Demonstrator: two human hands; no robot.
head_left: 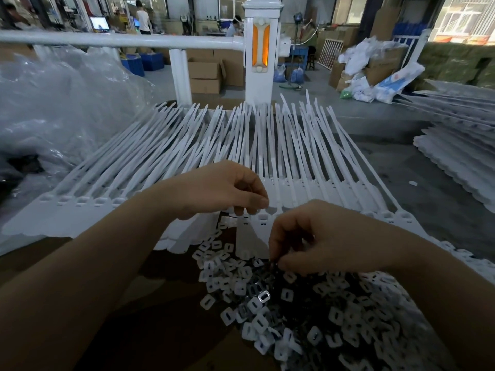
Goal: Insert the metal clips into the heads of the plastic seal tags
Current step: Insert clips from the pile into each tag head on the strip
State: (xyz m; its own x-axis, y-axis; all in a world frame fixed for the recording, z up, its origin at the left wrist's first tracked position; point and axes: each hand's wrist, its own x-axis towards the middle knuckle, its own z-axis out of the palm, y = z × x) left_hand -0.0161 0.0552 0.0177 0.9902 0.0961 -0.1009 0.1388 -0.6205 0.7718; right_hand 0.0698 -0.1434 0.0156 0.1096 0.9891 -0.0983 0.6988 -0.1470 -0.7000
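White plastic seal tags (203, 145) lie side by side in a wide mat, with their heads (83, 200) in a row toward me. A heap of small square metal clips (294, 306) fills the cardboard surface below. My left hand (227, 191) hovers over the row of heads near the middle, its fingers curled down and its fingertips pinched at a head; whether a clip is between them is hidden. My right hand (316, 236) reaches into the top of the heap, pinching clips between thumb and fingertips.
Crumpled clear plastic bags (53, 108) pile up at the left. A white railing and post (261, 57) stand behind the tags. More stacked tag mats (455, 145) lie at the right. Cardboard boxes and people are far back in the workshop.
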